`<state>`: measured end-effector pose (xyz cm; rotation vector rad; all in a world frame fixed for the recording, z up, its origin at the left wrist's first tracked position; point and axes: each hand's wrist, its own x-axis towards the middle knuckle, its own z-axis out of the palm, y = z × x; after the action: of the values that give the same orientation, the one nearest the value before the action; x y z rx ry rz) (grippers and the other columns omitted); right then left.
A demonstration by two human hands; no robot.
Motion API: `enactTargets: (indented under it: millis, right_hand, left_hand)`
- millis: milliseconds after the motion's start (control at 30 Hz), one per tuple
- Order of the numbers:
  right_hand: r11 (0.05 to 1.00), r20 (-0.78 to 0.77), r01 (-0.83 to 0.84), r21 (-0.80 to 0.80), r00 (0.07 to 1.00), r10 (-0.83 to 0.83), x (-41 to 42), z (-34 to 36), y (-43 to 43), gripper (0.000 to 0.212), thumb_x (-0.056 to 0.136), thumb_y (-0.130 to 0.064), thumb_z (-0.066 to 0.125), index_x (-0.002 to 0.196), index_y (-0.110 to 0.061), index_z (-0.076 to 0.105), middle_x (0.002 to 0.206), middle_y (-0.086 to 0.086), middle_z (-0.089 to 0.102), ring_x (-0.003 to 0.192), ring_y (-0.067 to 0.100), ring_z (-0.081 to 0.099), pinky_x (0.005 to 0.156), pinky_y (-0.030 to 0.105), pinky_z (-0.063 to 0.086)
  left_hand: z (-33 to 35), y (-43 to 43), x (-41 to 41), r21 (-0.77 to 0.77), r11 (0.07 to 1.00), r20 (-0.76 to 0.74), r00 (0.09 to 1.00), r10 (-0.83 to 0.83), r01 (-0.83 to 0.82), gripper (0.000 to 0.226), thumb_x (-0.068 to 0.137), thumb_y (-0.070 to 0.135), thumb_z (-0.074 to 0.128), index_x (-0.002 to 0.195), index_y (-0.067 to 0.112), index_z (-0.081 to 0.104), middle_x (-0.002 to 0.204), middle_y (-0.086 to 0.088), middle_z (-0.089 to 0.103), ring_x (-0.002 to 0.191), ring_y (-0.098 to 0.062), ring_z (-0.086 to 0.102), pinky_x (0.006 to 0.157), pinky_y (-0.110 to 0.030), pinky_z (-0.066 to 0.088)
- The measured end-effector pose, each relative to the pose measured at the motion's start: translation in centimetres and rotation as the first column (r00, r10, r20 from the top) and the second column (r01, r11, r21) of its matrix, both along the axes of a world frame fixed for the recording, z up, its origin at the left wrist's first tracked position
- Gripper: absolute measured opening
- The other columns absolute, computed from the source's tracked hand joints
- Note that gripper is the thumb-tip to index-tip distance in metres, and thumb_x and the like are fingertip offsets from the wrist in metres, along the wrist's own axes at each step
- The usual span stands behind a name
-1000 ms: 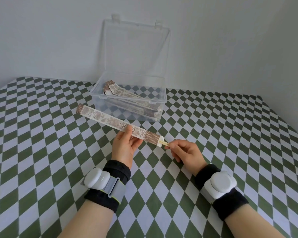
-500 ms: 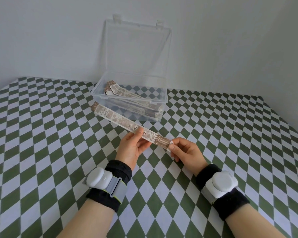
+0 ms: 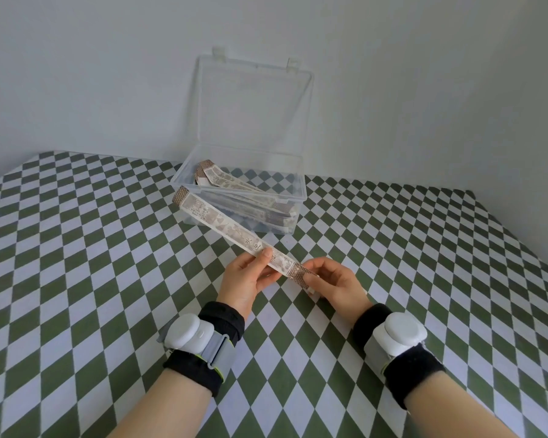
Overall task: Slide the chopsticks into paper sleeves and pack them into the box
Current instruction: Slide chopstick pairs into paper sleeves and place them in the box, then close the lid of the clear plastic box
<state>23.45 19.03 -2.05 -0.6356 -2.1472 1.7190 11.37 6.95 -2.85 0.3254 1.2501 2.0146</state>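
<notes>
Guide: Since the earlier frame, the chopstick tip that stood out of the sleeve [image 3: 231,232] has gone inside. The sleeve's far end has also shifted right, toward the box [image 3: 293,197].

Operator: Where is the sleeve now?

Guide: You hold it in the air above the counter [image 3: 76,248], slanted, with the far end up and to the left. That end overlaps the box's near wall in view; contact cannot be told. No wood shows, so the chopsticks are judged fully seated.

Operator: State of each grip?

Guide: Your left hand [image 3: 244,279] pinches the sleeve nearer your end, thumb on top and fingers beneath. Your right hand [image 3: 336,282] pinches the patterned near end with curled fingers. The hands sit close together, both forearms reaching forward.

Operator: How do I do this step well?

Guide: Hold the near end closed in the right grip so the chopsticks cannot slide back out. Raise the far end over the box rim before advancing. Align the sleeve with the packed sleeves [image 3: 234,184] lying aslant inside, then lower it flat onto them. Release only once it rests.
</notes>
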Motion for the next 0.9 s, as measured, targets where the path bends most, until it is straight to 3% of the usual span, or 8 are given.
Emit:
enactTargets:
  millis: [100, 233, 333, 400, 500, 600, 767, 900]
  right_hand:
    - [0.993, 0.005, 0.088, 0.085, 0.996, -0.089, -0.8, 0.4, -0.4, 0.008, 0.086, -0.021, 0.062, 0.081, -0.024, 0.066, 0.086, -0.008, 0.068, 0.080, 0.009, 0.062, 0.068, 0.015, 0.051]
    - [0.968, -0.026, 0.151, 0.202, 0.988, -0.149, -2.4, 2.4, -0.1, 0.012, 0.084, -0.019, 0.065, 0.074, -0.027, 0.066, 0.075, -0.005, 0.065, 0.067, 0.007, 0.057, 0.061, 0.016, 0.048]
    - [0.943, -0.145, 0.256, 0.212, 0.963, -0.229, -4.4, 5.5, 1.1, 0.010, 0.084, -0.016, 0.065, 0.076, -0.022, 0.066, 0.074, -0.002, 0.065, 0.064, 0.006, 0.057, 0.061, 0.019, 0.050]
    - [0.914, -0.146, 0.270, 0.302, 0.961, -0.236, -6.2, 7.8, 2.4, 0.008, 0.085, -0.018, 0.064, 0.079, -0.023, 0.065, 0.077, -0.001, 0.066, 0.066, 0.008, 0.057, 0.063, 0.021, 0.051]
    - [0.837, -0.060, 0.215, 0.504, 0.975, -0.215, -9.1, 10.0, 4.7, 0.012, 0.084, -0.022, 0.064, 0.076, -0.031, 0.062, 0.072, -0.006, 0.062, 0.060, 0.007, 0.053, 0.060, 0.024, 0.049]
    - [0.767, 0.065, 0.128, 0.629, 0.974, -0.216, -11.4, 10.5, 6.7, 0.014, 0.081, -0.025, 0.064, 0.072, -0.035, 0.062, 0.067, -0.009, 0.057, 0.060, 0.009, 0.051, 0.067, 0.033, 0.051]
    - [0.702, 0.310, -0.084, 0.707, 0.929, -0.201, -13.6, 9.9, 7.8, 0.006, 0.073, -0.041, 0.064, 0.067, -0.043, 0.064, 0.075, -0.016, 0.065, 0.087, 0.017, 0.060, 0.084, 0.038, 0.051]
    - [0.687, 0.488, -0.256, 0.680, 0.857, -0.165, -15.0, 9.7, 7.5, 0.017, 0.076, -0.038, 0.057, 0.065, -0.048, 0.064, 0.084, -0.023, 0.066, 0.095, 0.014, 0.059, 0.091, 0.032, 0.048]
  left_hand:
    - [0.2, 0.4, 0.1, -0.037, 0.999, -0.040, 0.999, -0.020, 0.019, 0.015, 0.088, 0.018, 0.060, 0.101, 0.013, 0.065, 0.094, -0.009, 0.073, 0.091, -0.021, 0.070, 0.072, -0.025, 0.057]
    - [0.4, 0.9, 0.1, -0.007, 1.000, -0.015, 1.000, -0.005, 0.005, 0.024, 0.090, 0.026, 0.056, 0.105, 0.008, 0.065, 0.090, -0.010, 0.071, 0.090, -0.022, 0.069, 0.075, -0.026, 0.055]
    - [0.6, 0.6, -0.5, 0.034, 0.999, 0.121, 0.993, 0.011, -0.015, 0.041, 0.096, 0.039, 0.042, 0.110, 0.005, 0.060, 0.083, -0.010, 0.063, 0.084, -0.022, 0.065, 0.075, -0.028, 0.054]
    - [0.7, 0.2, -1.1, 0.078, 0.995, 0.271, 0.962, 0.034, -0.057, 0.044, 0.098, 0.040, 0.037, 0.108, 0.003, 0.059, 0.085, -0.011, 0.060, 0.083, -0.022, 0.063, 0.075, -0.028, 0.052]
    - [1.0, 0.0, -1.6, 0.117, 0.988, 0.424, 0.905, 0.040, -0.099, 0.042, 0.099, 0.038, 0.036, 0.101, 0.003, 0.058, 0.087, -0.011, 0.057, 0.083, -0.021, 0.060, 0.076, -0.028, 0.051]
    - [1.2, 0.0, -1.8, 0.134, 0.985, 0.482, 0.876, 0.027, -0.105, 0.039, 0.099, 0.037, 0.038, 0.096, 0.004, 0.059, 0.084, -0.009, 0.058, 0.080, -0.020, 0.060, 0.072, -0.027, 0.053]
    - [1.1, -0.2, -1.8, 0.144, 0.984, 0.526, 0.850, 0.012, -0.102, 0.038, 0.099, 0.037, 0.038, 0.094, 0.005, 0.059, 0.081, -0.008, 0.058, 0.076, -0.019, 0.060, 0.066, -0.025, 0.055]
    - [1.0, -0.3, -2.4, 0.133, 0.985, 0.534, 0.845, 0.025, -0.114, 0.038, 0.099, 0.037, 0.039, 0.094, 0.005, 0.060, 0.079, -0.008, 0.058, 0.074, -0.019, 0.059, 0.068, -0.027, 0.053]
